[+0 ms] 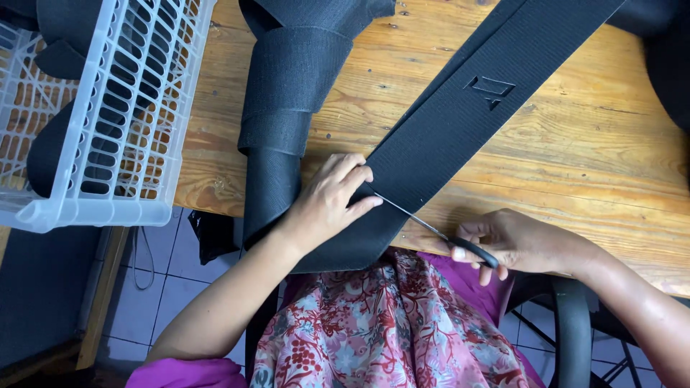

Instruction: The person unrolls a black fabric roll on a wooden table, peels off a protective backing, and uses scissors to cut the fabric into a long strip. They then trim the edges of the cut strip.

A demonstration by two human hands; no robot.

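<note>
A wide black ribbed elastic band (pixel 460 122) is lying across the wooden bench (pixel 589 165), its long axis running diagonally from the near edge up toward the far right. The left hand (pixel 332 201) is pressing flat on its near end, fingers released and spread. The right hand (pixel 514 243) is clenching the black-handled scissors (pixel 438 231), whose blades are pointing left and away into the band's edge.

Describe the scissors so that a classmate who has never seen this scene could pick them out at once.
Start at the wooden table and follow its near edge to the right hand. That hand grips the scissors, whose thin metal blades reach across the wide black strap toward the left hand. Nothing else here is slim and shiny, with black handles.
</note>
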